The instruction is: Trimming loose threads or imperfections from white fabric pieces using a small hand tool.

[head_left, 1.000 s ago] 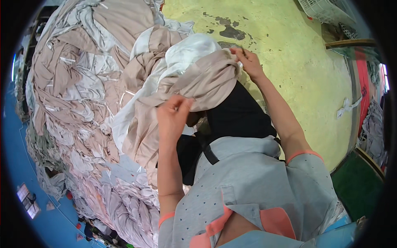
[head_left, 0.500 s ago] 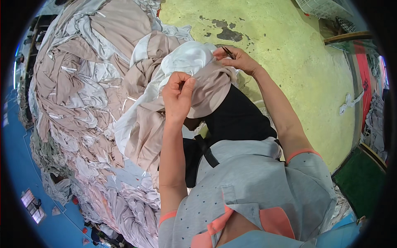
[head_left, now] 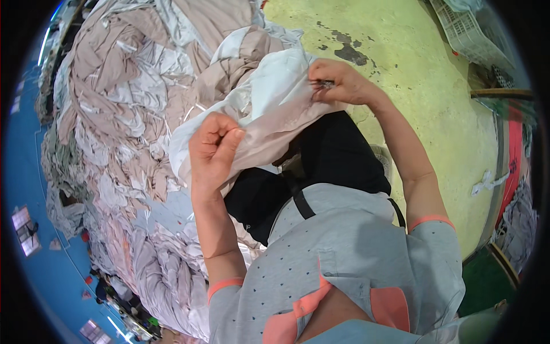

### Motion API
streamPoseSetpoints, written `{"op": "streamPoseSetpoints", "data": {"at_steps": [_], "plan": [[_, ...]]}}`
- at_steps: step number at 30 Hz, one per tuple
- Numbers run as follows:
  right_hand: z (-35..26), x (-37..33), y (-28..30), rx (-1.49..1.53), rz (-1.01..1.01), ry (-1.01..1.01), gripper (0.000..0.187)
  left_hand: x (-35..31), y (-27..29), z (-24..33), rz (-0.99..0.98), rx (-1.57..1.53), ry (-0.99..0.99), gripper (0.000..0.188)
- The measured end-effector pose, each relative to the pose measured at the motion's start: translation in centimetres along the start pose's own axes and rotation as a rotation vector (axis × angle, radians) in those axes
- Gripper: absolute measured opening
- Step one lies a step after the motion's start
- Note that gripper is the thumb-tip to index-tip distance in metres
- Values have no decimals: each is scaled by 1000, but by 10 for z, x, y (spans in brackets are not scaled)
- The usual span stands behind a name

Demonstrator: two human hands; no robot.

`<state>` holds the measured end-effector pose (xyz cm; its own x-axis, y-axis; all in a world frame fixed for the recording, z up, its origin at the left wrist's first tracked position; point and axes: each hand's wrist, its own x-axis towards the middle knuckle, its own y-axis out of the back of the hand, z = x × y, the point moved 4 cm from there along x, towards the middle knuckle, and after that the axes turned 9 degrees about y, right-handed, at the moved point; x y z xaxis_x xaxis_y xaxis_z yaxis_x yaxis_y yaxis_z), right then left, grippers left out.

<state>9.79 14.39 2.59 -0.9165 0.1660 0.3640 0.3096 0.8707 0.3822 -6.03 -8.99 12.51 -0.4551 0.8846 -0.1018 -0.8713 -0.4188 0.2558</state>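
"What did the right hand (head_left: 342, 84) hide?"
"Most of a dark tool (head_left: 326, 84); its kind couldn't be told."
"And the left hand (head_left: 214, 152)?"
"The bit of pale cloth (head_left: 276, 117) in its grip."
"Anything cut off?"
"2 things, along the top: the far-left cloth heap (head_left: 94, 80) and far-right crate (head_left: 465, 33)."

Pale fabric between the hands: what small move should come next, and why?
Perhaps slide the left hand along the fabric toward the right hand: the fabric stretches between them, and the right hand holds a small dark tool, leaving the left freer.
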Motion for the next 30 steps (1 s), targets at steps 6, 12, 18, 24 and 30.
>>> {"op": "streamPoseSetpoints", "data": {"at_steps": [6,12,18,24,30], "plan": [[-40,4,31,-51,-54,-88,12,-42,26,-28,170,-217,142,9],[-101,33,64,-173,10,38,15,-41,16,-50,135,-221,155,7],[1,38,25,-852,118,185,15,14,-8,-89,487,945,-184,9],[1,7,-41,-69,490,-373,10,41,-66,-95,398,127,-36,23],[10,-6,-50,-358,592,-170,11,66,-93,-111,438,-48,-1,23]]}}
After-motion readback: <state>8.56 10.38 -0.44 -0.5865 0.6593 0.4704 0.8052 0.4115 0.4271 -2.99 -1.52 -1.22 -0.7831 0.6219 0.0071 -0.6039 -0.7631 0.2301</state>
